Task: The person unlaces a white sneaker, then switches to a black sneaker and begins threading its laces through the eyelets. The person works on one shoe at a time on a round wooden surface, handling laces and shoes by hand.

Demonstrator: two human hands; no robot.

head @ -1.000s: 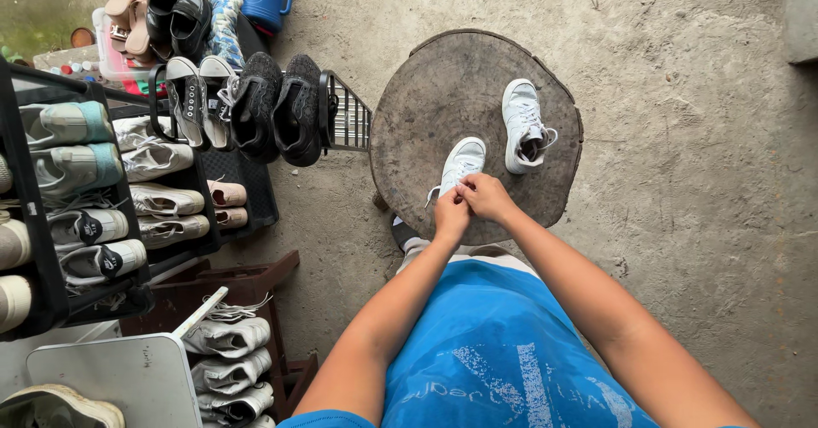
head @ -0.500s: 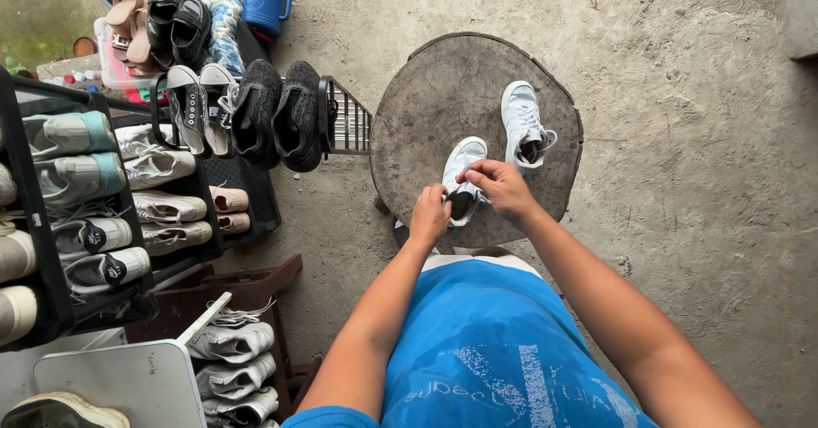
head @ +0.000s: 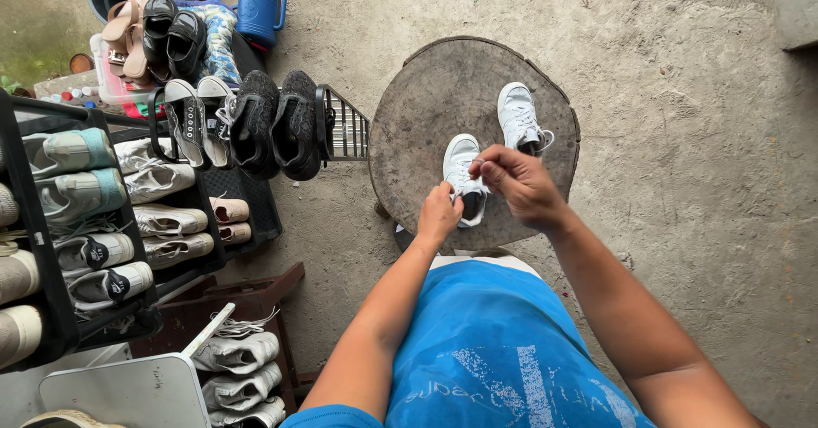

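Note:
Two white sneakers rest on a round wooden stump (head: 426, 112). The nearer sneaker (head: 461, 157) lies toe away from me, and both my hands are on its laces. My left hand (head: 439, 213) pinches a lace at the shoe's near left side. My right hand (head: 518, 182) holds a lace just right of the shoe, fingers closed, covering part of its opening. The second sneaker (head: 516, 114) lies farther right on the stump, untouched, its laces loose.
A black shoe rack (head: 51, 249) with several pairs stands at the left. Dark shoes (head: 273, 121) sit on a wire rack (head: 345, 130). A blue watering can (head: 258, 10) is at the top. Bare concrete floor (head: 699, 164) spreads to the right.
My hands have drawn apart over the nearer sneaker: the left dropped toward its heel side, the right moved right and up with the lace. The view has shifted slightly.

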